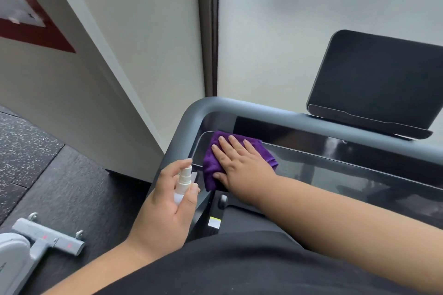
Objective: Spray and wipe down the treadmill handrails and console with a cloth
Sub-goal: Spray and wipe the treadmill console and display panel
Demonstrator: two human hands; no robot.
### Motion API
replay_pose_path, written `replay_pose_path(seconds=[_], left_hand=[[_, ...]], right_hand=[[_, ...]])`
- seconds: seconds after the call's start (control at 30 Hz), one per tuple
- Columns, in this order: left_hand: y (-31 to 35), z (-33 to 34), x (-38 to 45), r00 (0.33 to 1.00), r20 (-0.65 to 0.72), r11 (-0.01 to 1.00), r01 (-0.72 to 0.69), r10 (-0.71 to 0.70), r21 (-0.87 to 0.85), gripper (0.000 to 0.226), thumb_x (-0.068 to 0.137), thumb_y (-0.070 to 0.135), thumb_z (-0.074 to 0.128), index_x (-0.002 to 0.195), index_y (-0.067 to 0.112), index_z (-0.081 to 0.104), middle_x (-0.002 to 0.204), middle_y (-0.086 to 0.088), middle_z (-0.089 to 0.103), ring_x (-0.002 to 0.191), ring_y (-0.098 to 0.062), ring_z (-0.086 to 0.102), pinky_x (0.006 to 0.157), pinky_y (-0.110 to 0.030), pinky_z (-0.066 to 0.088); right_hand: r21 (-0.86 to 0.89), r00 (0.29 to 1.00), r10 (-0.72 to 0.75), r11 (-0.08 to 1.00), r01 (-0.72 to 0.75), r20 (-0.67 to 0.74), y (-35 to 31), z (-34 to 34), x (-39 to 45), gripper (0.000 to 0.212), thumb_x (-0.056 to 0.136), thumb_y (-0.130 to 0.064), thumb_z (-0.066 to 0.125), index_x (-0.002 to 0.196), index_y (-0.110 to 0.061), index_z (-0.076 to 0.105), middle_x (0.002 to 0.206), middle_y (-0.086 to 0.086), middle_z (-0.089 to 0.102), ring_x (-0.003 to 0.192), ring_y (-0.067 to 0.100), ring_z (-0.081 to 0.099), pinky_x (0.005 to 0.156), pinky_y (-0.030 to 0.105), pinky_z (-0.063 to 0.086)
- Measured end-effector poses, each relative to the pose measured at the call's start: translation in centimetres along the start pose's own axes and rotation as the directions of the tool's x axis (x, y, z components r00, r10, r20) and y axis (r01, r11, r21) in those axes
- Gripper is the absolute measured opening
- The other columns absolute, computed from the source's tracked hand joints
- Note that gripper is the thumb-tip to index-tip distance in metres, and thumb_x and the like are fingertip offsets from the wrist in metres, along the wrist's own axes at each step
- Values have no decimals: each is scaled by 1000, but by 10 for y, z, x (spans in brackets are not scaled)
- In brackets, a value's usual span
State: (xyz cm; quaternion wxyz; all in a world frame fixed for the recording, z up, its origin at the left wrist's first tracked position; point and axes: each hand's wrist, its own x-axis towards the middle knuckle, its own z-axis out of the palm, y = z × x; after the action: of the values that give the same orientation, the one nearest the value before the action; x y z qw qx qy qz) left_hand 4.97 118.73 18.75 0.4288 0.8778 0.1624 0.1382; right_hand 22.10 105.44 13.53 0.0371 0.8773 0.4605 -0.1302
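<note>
One glossy console panel [311, 163], rigid and probably slick, lies under the flat-fingered right hand [242, 163], which presses a soft purple cloth [215, 151] on it. Beside it, the left hand [165, 201] curls round a light white spray bottle [183, 183].

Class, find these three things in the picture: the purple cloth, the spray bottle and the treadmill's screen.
purple cloth [212, 165], head view: on its bare left part, beside the fingers.
spray bottle [184, 181], head view: on the white neck below the nozzle.
screen [381, 84], head view: on the middle of the dark panel.
</note>
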Motion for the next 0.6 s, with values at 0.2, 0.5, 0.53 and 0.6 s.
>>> replay_pose_path(seconds=[0.2, 0.5, 0.53, 0.6], left_hand=[[4, 18, 12, 993, 94, 997, -73, 74, -20, 42, 86, 54, 43, 125, 61, 28, 105, 9, 63, 92, -11, 63, 79, -31, 50], [32, 55, 30, 958, 238, 987, -150, 159, -56, 41, 89, 47, 44, 122, 63, 27, 91, 18, 60, 78, -10, 62, 67, -31, 50], [33, 58, 31, 954, 251, 986, -155, 164, -54, 41, 88, 50, 42, 122, 65, 25, 94, 19, 58, 76, -12, 60, 66, -35, 51], [33, 63, 33, 948, 271, 986, -154, 164, -58, 41, 86, 53, 40, 122, 66, 25, 99, 22, 56, 77, -13, 59, 69, -39, 51]], right_hand=[[71, 999, 48, 996, -48, 6, 6, -5, -4, 64, 104, -56, 19, 160, -26, 5, 168, 0, -2, 154, 21, -4, 123, 43, -2], [110, 938, 344, 932, -346, 36, 94, 12, -114, 75, 89, -55, -5, 159, -35, 12, 167, -8, 4, 154, 14, 1, 122, 35, -1], [110, 926, 374, 920, -377, 46, 100, 14, -124, 76, 87, -55, -6, 159, -35, 12, 167, -8, 4, 154, 14, 2, 122, 35, 0], [123, 906, 419, 898, -423, 56, 103, 16, -130, 69, 93, -52, 3, 159, -33, 15, 167, -5, 7, 154, 17, 4, 123, 38, 2]])
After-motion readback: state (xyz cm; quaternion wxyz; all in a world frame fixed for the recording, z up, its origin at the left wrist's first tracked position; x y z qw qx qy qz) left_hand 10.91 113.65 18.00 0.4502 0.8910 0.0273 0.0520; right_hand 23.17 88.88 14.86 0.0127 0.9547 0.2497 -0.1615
